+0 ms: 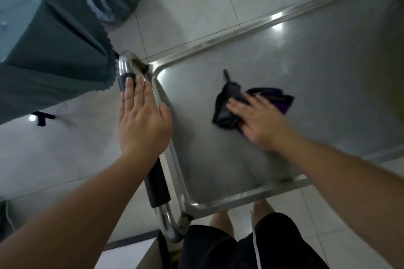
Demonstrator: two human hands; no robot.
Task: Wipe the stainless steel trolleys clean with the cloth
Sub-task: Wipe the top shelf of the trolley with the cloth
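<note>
the right hand (260,124) is lying flat, fingers spread and straight, pressing a crumpled dark cloth with a purple edge (231,105) onto the top shelf of the rimmed stainless steel trolley (306,67). the cloth is sitting under and ahead of the fingers, bunched toward the handle side, with its purple part poking out past the fingertips on the far side. the hand is blurred, so it is hard to say exactly how each finger is lying.

the left hand (142,120) is resting open, fingers together and straight, on the curved steel push handle with a black foam sleeve (156,183) at the trolley's near-left end; it is not wrapping round the bar.

what the next stroke seems to be turning on: the shelf's long axis is running away toward the upper right, and most of the bare steel is lying on that side of the cloth, beyond the right hand. the right hand is the nearer one to that stretch, and the left is looking better placed for steadying the trolley against rolling.
</note>
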